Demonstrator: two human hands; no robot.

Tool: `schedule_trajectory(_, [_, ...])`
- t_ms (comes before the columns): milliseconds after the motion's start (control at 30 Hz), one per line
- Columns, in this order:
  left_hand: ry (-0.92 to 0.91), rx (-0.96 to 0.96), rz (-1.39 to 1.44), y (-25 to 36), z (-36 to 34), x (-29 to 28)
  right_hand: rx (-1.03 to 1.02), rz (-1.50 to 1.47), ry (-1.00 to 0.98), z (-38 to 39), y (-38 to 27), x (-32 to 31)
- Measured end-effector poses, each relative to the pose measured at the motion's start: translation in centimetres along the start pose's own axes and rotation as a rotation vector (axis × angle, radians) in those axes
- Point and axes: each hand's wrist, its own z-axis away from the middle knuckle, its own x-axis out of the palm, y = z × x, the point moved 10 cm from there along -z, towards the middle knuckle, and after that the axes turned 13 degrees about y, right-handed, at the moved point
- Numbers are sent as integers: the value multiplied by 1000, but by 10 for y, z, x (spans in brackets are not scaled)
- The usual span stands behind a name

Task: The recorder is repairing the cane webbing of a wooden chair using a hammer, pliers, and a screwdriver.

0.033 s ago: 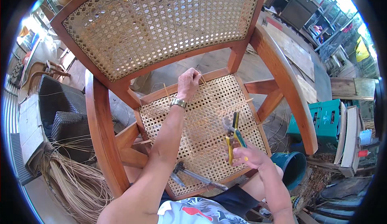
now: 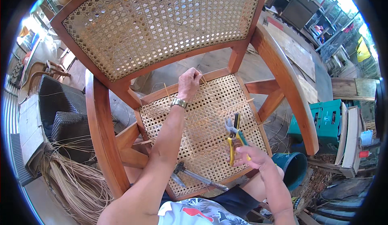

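Observation:
A wooden armchair with a woven cane seat (image 2: 202,132) and cane back (image 2: 161,26) stands before me. My left hand (image 2: 189,85) is closed at the seat's rear rail, next to a thin peg (image 2: 203,79) standing in it; what the fingers pinch is hidden. Above the seat's right part, my right hand (image 2: 251,156) grips pruning shears (image 2: 231,146) with yellow and green handles, their silver jaws pointing away from me. A black rod-like piece (image 2: 237,120) shows beside the jaws; whether it is separate I cannot tell. Near the front rail, a hammer (image 2: 202,177) lies on the cane.
Chair arms (image 2: 103,132) rise on both sides of the seat. Left are a bundle of cane strands (image 2: 76,180) and a dark woven piece (image 2: 72,132). On the right stand a green crate (image 2: 323,122) and a dark teal bucket (image 2: 294,170). More pegs stick out round the seat frame.
The shears in my right hand have shifted very slightly, and their jaws look sharper. My left hand stays at the rear rail.

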Motion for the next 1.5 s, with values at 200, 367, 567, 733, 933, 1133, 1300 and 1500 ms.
schedule_trajectory(200, [13,74,-40,4,-5,0,-138,-240,-153,-29,-26,16])
schedule_trajectory(367, [-3,12,-33,-2,-3,1,-209,-46,-161,-89,-71,59])
schedule_trajectory(567, [40,-15,52,-3,0,-2,-184,63,-3,-125,-104,73])
schedule_trajectory(733, [36,-27,50,1,0,-2,-219,93,50,-142,-116,73])
schedule_trajectory(933, [37,0,-10,4,0,-4,-277,68,103,-135,-124,82])
schedule_trajectory(1133, [18,7,7,1,1,-3,-335,102,112,-139,-124,82])
schedule_trajectory(1300, [25,11,10,2,2,-4,-309,76,142,-138,-122,81])
schedule_trajectory(1500, [15,22,-11,6,3,0,-319,77,167,-140,-122,77])
